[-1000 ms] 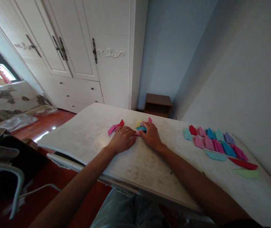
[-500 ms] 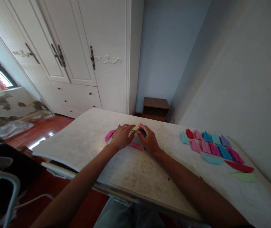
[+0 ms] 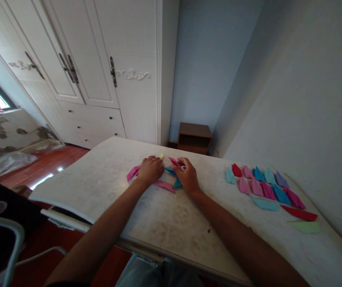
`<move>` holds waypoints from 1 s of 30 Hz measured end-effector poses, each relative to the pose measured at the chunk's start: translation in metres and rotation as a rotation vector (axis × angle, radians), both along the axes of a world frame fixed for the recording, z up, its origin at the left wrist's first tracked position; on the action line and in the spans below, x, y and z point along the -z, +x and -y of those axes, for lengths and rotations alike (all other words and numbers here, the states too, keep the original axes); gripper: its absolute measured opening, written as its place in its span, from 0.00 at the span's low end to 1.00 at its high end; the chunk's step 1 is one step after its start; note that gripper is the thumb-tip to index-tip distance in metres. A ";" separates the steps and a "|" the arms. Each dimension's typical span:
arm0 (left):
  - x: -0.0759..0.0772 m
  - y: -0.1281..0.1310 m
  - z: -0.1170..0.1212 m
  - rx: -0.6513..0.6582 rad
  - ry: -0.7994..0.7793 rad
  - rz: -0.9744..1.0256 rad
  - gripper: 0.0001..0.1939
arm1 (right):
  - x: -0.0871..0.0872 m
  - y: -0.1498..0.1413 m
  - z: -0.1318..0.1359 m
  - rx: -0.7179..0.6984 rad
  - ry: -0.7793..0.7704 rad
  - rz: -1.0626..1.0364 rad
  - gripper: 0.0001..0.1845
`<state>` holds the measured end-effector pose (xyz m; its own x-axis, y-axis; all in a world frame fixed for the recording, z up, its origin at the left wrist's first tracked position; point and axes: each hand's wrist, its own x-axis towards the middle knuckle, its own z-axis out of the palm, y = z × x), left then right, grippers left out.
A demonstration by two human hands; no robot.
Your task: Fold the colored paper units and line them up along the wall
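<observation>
1) Right hand (image 3: 188, 177), fingertips closed on magenta piece (image 3: 172, 160), near blue piece (image 3: 177, 183); light edge pressure should spare its creases
2) Left hand (image 3: 150, 171), grip indeterminable, beside yellow piece (image 3: 161, 156) on table (image 3: 171, 223); gentle contact should avoid crushing

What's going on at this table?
A person works folded paper pieces with both hands. The right hand pinches a magenta piece; the left hand rests among others. A blue piece and a pink strip lie nearby. More folded pieces sit in rows at the right.
</observation>
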<state>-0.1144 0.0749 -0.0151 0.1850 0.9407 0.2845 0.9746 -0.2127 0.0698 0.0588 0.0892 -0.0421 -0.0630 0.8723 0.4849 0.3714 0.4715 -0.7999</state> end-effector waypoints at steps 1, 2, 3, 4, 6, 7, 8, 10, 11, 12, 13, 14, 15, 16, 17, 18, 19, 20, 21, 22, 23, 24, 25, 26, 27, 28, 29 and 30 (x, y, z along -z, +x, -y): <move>0.001 -0.001 0.000 -0.012 0.009 -0.003 0.13 | 0.000 -0.001 0.002 -0.022 0.035 0.091 0.20; 0.001 -0.002 0.000 -0.025 0.018 -0.005 0.13 | -0.001 -0.001 0.005 -0.034 0.063 0.179 0.22; 0.002 -0.003 0.000 -0.035 0.024 -0.006 0.13 | -0.001 -0.002 0.006 -0.034 0.078 0.253 0.23; 0.003 -0.004 0.000 -0.043 0.029 -0.006 0.13 | 0.000 -0.002 0.008 -0.024 0.078 0.306 0.22; 0.004 -0.005 0.001 -0.053 0.035 -0.002 0.13 | 0.000 -0.001 0.008 -0.001 0.066 0.352 0.15; 0.005 -0.005 0.002 -0.056 0.039 0.001 0.13 | 0.001 0.000 0.007 0.002 0.067 0.349 0.09; 0.006 -0.005 0.003 -0.061 0.044 0.005 0.13 | 0.001 0.001 0.006 0.000 0.074 0.332 0.06; 0.007 -0.004 0.005 -0.067 0.058 0.018 0.14 | 0.002 0.003 0.004 -0.012 0.098 0.274 0.04; 0.007 -0.003 0.006 -0.067 0.066 0.028 0.15 | 0.002 0.003 0.003 -0.017 0.107 0.250 0.05; 0.007 -0.002 0.007 -0.062 0.072 0.042 0.16 | 0.002 0.004 0.002 -0.020 0.113 0.239 0.06; 0.007 0.000 0.008 -0.053 0.077 0.058 0.16 | 0.003 0.005 0.001 -0.020 0.113 0.245 0.07; 0.007 0.002 0.009 -0.041 0.080 0.077 0.17 | 0.003 0.006 0.001 -0.015 0.105 0.271 0.10; 0.007 0.003 0.010 -0.027 0.085 0.096 0.17 | 0.004 0.007 0.001 -0.004 0.090 0.311 0.14; 0.006 0.005 0.011 -0.013 0.090 0.112 0.18 | 0.004 0.007 0.002 0.012 0.070 0.356 0.18; 0.006 0.007 0.012 0.004 0.097 0.126 0.18 | 0.005 0.008 0.002 0.030 0.048 0.395 0.20; 0.006 0.008 0.013 0.023 0.101 0.138 0.18 | 0.006 0.008 0.002 0.045 0.028 0.421 0.20; 0.005 0.010 0.014 0.044 0.105 0.149 0.18 | 0.007 0.009 0.003 0.051 0.015 0.429 0.19; 0.004 0.011 0.015 0.066 0.105 0.162 0.18 | 0.007 0.010 0.003 0.045 0.013 0.416 0.17; 0.004 0.012 0.016 0.088 0.104 0.178 0.18 | 0.008 0.011 0.003 0.030 0.023 0.385 0.15; 0.003 0.014 0.017 0.108 0.105 0.195 0.17 | 0.007 0.012 0.003 0.013 0.038 0.342 0.14; 0.002 0.014 0.018 0.125 0.110 0.215 0.17 | 0.007 0.013 0.002 -0.002 0.055 0.292 0.14; 0.001 0.015 0.019 0.137 0.119 0.238 0.17 | 0.006 0.015 0.002 -0.012 0.071 0.243 0.15; 0.000 0.015 0.020 0.146 0.132 0.262 0.18 | 0.004 0.017 0.001 -0.014 0.085 0.201 0.15; -0.001 0.015 0.021 0.154 0.149 0.285 0.19 | 0.002 0.020 0.000 -0.006 0.096 0.170 0.16; -0.001 0.015 0.021 0.162 0.165 0.306 0.19 | 0.000 0.024 -0.002 0.011 0.107 0.149 0.17; -0.002 0.015 0.022 0.174 0.180 0.322 0.20 | -0.001 0.029 -0.003 0.038 0.117 0.138 0.18; -0.002 0.015 0.022 0.196 0.188 0.332 0.20 | -0.002 0.034 -0.005 0.077 0.124 0.134 0.18; -0.002 0.015 0.023 0.228 0.185 0.331 0.20 | -0.003 0.040 -0.008 0.126 0.126 0.137 0.19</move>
<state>-0.0997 0.0521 -0.0130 0.2524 0.8141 0.5230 0.8328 -0.4580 0.3109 0.0988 0.0969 -0.0392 -0.0301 0.8105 0.5850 0.5345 0.5076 -0.6757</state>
